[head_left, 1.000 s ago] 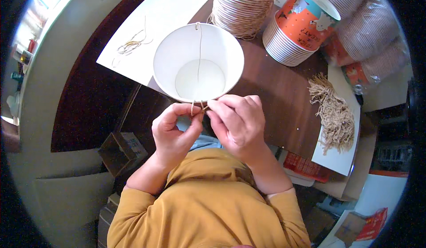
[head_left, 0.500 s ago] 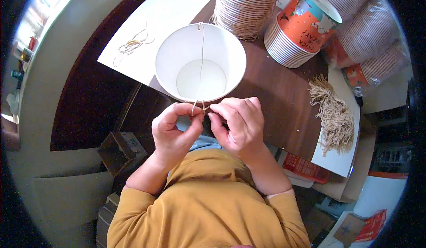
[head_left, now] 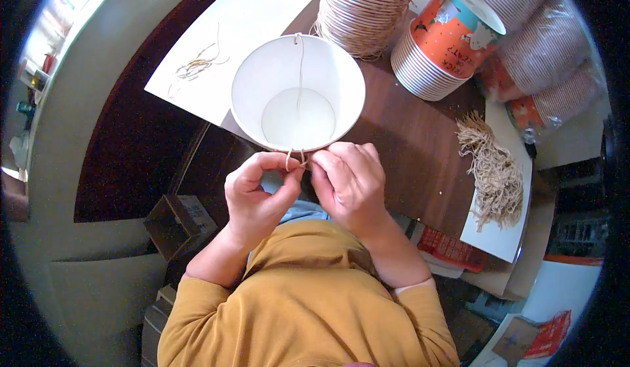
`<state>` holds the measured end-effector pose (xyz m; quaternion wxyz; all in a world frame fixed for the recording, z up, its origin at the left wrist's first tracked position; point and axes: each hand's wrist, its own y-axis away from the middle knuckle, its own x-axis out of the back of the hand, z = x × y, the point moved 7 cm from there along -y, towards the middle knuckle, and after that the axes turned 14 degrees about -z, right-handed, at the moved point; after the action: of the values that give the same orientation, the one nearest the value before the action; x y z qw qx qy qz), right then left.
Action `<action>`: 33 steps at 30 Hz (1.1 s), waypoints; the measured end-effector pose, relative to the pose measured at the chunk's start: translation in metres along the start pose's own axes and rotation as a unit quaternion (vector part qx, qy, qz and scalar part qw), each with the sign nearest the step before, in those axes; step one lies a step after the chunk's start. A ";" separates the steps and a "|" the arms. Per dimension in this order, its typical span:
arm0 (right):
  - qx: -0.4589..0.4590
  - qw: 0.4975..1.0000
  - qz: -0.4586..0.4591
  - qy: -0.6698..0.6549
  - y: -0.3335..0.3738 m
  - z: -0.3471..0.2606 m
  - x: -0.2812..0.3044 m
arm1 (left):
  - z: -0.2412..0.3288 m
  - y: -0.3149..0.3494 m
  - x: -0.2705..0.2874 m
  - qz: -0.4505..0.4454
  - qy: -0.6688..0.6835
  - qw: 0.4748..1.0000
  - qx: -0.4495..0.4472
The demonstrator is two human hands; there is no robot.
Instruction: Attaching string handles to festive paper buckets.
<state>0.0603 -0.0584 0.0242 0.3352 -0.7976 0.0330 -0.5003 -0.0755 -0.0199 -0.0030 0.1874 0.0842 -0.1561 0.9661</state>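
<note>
A white-lined paper bucket stands at the table's near edge with its mouth toward me. A thin beige cord passes through a hole at its far rim and hangs down inside. At the near rim, a cord end makes a small loop just outside the bucket. My left hand pinches this cord between thumb and index finger. Close beside it, my right hand pinches the cord's other part, its fingers bent. The exact crossing of the strands is partly hidden by my fingertips.
Behind the bucket rises a stack of nested buckets with cords. Right of it stand orange and teal buckets, then plastic-wrapped stacks. A bundle of beige cords lies at right; loose cords lie on white board at left.
My right hand has shifted slightly left, closer to my left fingertips, and its fingers have drawn in on the cord. The bucket has moved very slightly right.
</note>
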 end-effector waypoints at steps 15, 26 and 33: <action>-0.145 0.901 -0.071 -0.403 -0.002 0.016 -0.020 | -0.018 0.003 0.006 0.018 0.086 0.995 0.048; -0.272 0.675 -0.055 -0.683 0.011 0.023 -0.057 | -0.013 0.004 0.008 -0.009 0.057 0.997 0.052; -0.278 0.694 -0.001 -0.664 0.013 0.022 -0.061 | -0.015 0.002 0.005 -0.005 0.147 0.987 0.065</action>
<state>0.0512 -0.0335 -0.0367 0.0325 -0.9791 -0.0616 0.1911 -0.0828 -0.0145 -0.0168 0.2071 -0.0459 -0.0637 0.9752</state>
